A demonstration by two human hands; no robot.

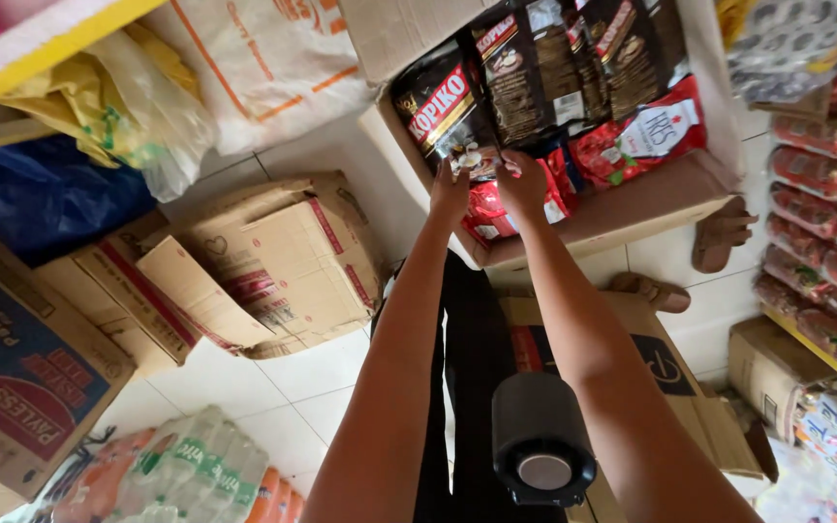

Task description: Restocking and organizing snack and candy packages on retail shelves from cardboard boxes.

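Black sachet pack (448, 111) sits at the near-left corner of the open cardboard box (632, 208), directly past both hands' fingertips, leaning on a row of similar dark packs (573, 58) further in.

Left hand (449, 186): fingers pinched on the pack's bottom edge. Right hand (520, 184): fingers drawn together on the same edge, just beside the left. Both closed on it, thumbs hidden under, so grip depth can't be read.

Risk, my read: hold is only on the lower seam, so the pack could fold or slip out when lifted, and it may drag the neighbouring dark packs over since they overlap. Red packs (646, 136) lie under and to the right of the hands; some could snag or spill over the box's low front wall.

Further out: flattened brown cartons (263, 261) left of the left forearm, a black tape roll (542, 441) near the right elbow, sandals (724, 232) right of the box.
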